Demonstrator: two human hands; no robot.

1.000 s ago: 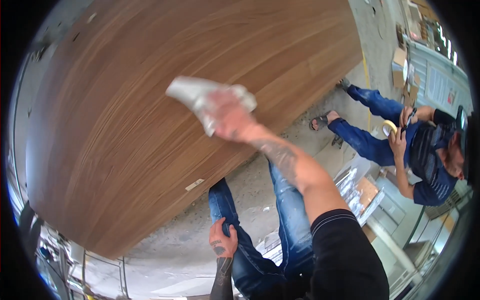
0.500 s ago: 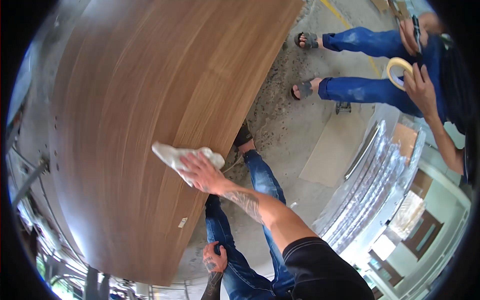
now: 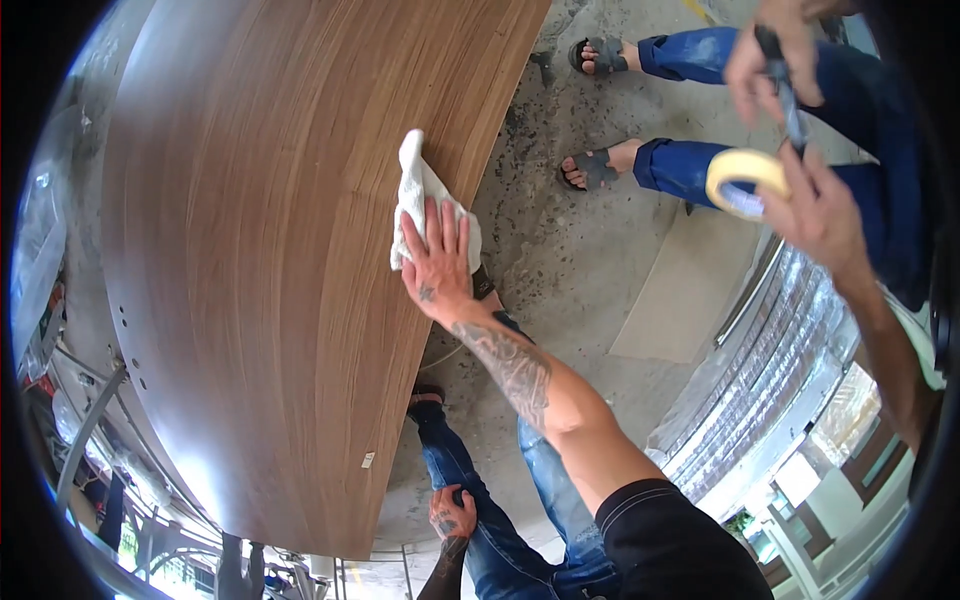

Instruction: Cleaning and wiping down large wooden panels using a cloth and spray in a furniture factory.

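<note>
A large brown wood-grain panel (image 3: 250, 280) fills the left and middle of the view. My right hand (image 3: 440, 262) lies flat on a bunched white cloth (image 3: 435, 195), fingers stretched out and pressing it against the panel near its right edge. One end of the cloth sticks out beyond my fingertips toward the far side. My left hand (image 3: 452, 512) rests on my left thigh, fingers curled by a small dark thing (image 3: 460, 497) that is mostly hidden. A small pale sticker (image 3: 368, 460) is on the panel near its close right edge.
At right, another person's hands hold a roll of yellowish tape (image 3: 745, 183) and a dark-handled tool (image 3: 780, 75). Their sandalled feet stand beside the panel. A flat cardboard sheet (image 3: 690, 290) lies on the concrete floor, next to a stack of plastic-wrapped boards (image 3: 770, 370).
My right hand and the cloth have moved away from me and to the right over the panel. The other person's hands and tape have come further left. My left hand stays on my thigh.
</note>
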